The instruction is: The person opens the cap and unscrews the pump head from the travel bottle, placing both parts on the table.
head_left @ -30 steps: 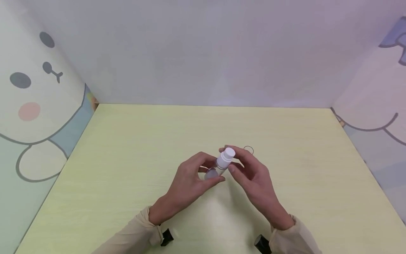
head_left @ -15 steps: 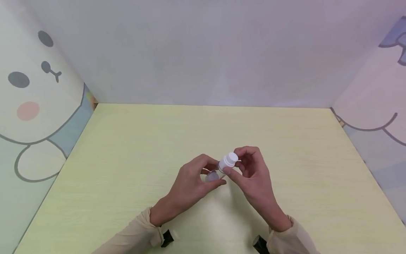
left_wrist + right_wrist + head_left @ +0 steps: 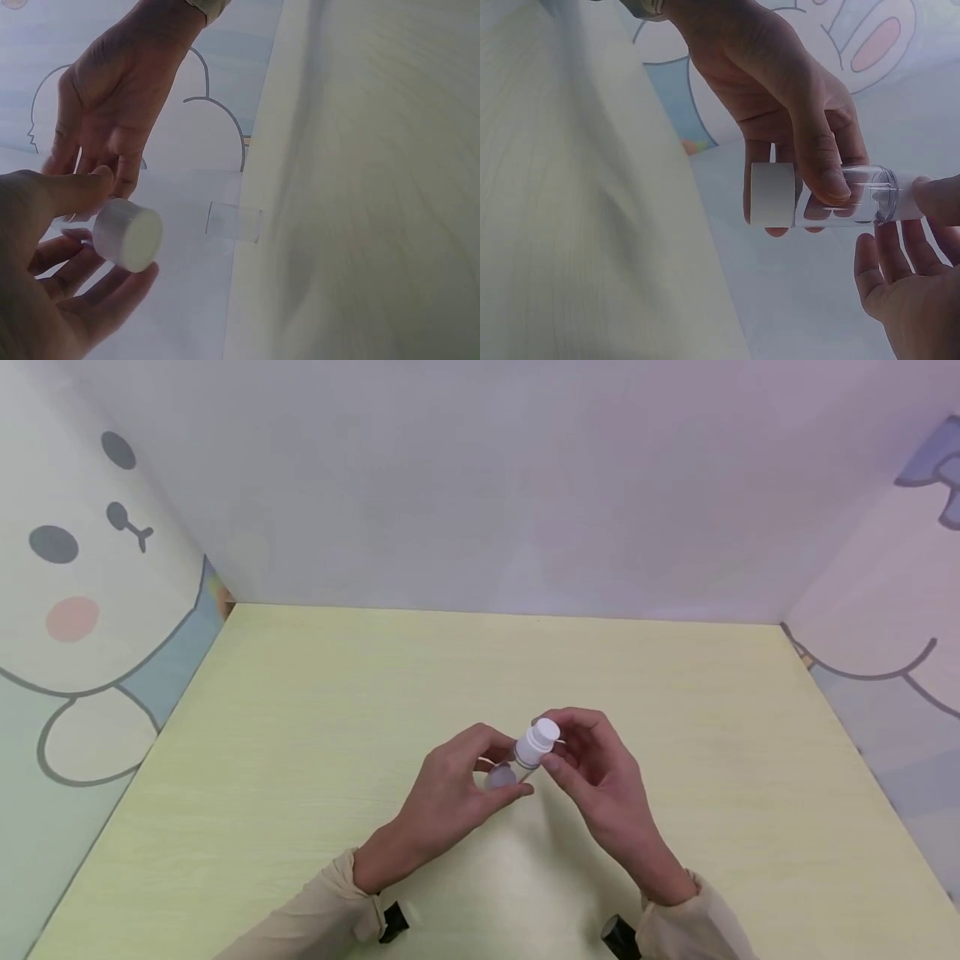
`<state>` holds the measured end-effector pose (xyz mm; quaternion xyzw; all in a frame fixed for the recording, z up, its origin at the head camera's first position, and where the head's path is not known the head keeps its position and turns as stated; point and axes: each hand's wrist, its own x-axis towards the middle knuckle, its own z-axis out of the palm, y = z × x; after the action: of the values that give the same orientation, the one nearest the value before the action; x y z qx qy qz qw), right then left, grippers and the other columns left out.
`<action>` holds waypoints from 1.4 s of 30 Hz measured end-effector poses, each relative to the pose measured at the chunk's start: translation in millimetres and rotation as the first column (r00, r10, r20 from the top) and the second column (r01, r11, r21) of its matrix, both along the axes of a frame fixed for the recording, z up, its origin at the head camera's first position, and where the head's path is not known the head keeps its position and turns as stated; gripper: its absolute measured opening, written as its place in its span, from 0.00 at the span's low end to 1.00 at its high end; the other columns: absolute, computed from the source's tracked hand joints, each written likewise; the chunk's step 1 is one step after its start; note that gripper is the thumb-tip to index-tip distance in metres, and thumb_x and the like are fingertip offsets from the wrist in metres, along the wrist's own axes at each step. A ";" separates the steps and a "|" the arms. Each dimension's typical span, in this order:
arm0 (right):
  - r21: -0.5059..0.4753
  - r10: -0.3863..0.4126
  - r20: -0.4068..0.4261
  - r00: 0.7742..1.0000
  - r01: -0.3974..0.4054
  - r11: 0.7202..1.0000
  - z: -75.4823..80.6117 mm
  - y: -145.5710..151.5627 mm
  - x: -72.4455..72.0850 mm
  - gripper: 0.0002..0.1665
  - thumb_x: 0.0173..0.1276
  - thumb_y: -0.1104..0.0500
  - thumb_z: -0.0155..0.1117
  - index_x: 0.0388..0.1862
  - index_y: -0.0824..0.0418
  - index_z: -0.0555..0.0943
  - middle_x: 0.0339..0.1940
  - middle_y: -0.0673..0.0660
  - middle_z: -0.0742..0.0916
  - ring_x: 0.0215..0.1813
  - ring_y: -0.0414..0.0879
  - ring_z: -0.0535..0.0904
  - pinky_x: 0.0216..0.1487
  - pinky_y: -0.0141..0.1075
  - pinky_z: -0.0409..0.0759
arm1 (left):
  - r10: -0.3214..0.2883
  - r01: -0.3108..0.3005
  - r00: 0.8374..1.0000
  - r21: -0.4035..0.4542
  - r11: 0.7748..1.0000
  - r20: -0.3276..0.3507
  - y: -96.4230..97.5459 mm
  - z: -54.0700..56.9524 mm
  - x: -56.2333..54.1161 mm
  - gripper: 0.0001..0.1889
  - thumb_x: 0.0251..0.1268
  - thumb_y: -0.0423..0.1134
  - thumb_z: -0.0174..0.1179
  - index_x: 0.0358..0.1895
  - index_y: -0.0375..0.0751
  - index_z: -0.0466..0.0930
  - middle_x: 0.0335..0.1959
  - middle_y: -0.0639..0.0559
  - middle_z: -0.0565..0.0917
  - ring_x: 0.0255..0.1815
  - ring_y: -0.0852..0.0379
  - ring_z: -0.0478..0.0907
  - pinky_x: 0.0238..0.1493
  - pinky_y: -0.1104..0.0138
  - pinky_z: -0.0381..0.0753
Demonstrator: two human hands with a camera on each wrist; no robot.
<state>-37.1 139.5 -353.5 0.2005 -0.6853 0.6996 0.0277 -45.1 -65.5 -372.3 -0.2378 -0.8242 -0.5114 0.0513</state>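
Note:
A small clear bottle [image 3: 534,745] with a white top and a white base is held in the air, tilted, between both hands. My left hand [image 3: 450,789] grips the clear body near the base, thumb on one side and fingers on the other; the right wrist view shows the see-through body [image 3: 868,191] plainly. My right hand [image 3: 611,785] is at the white top end, its thumb against the collar and its fingers behind. In the left wrist view the round white base [image 3: 139,238] faces the camera. A clear, tube-shaped cap [image 3: 234,222] stands on the table beyond the hands.
The pale yellow wooden table [image 3: 360,685] is bounded by a plain light wall [image 3: 480,485] at the back. Side panels with cartoon animals [image 3: 90,610] stand left and right. Black wrist devices [image 3: 620,935] poke out at both sleeves.
The right fingers have shifted around the white top, moving off and coming back towards it, as in turning. The left hand has kept its grip almost still.

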 end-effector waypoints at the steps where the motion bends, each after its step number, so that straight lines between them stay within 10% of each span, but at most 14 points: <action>1: 0.003 0.009 -0.009 1.000 -0.009 1.000 -0.5 0.1 0.1 0.25 0.71 0.78 0.61 0.65 0.75 0.68 0.59 0.50 0.82 0.59 0.43 0.82 0.66 0.33 0.83 | -0.002 0.002 1.000 -0.001 1.000 0.000 0.1 0.2 0.2 0.21 0.54 0.37 0.81 0.48 0.47 0.81 0.44 0.59 0.86 0.45 0.64 0.85 0.48 0.73 0.88; 14: 0.004 0.044 -0.086 0.995 -0.044 0.999 -4.4 1.4 0.6 0.31 0.74 0.79 0.54 0.74 0.70 0.68 0.69 0.62 0.79 0.70 0.52 0.78 0.71 0.34 0.79 | 0.014 -0.014 1.000 -0.012 1.000 0.002 1.6 1.0 1.7 0.21 0.54 0.37 0.81 0.48 0.46 0.81 0.44 0.58 0.86 0.45 0.64 0.85 0.47 0.72 0.89; 25: 0.039 -0.093 0.000 0.996 0.093 0.995 -4.5 -5.3 3.0 0.30 0.65 0.78 0.69 0.61 0.72 0.65 0.55 0.50 0.77 0.52 0.42 0.77 0.57 0.28 0.81 | -0.014 0.014 1.000 -0.012 1.000 -0.021 2.4 -1.7 1.4 0.20 0.54 0.35 0.81 0.47 0.45 0.80 0.43 0.53 0.87 0.43 0.64 0.84 0.48 0.73 0.88; 42: 0.001 0.022 -0.123 0.992 -0.022 1.000 -3.9 -0.4 1.2 0.27 0.71 0.80 0.57 0.68 0.72 0.70 0.62 0.61 0.82 0.62 0.49 0.82 0.67 0.34 0.82 | 0.005 -0.005 1.000 -0.038 0.999 -0.019 1.4 2.3 2.7 0.20 0.54 0.36 0.81 0.47 0.45 0.80 0.43 0.54 0.86 0.45 0.63 0.85 0.47 0.73 0.88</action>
<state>-36.0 139.2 -357.4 0.2505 -0.6800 0.6863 0.0621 -42.4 -64.1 -369.9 -0.2416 -0.8339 -0.4931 0.0559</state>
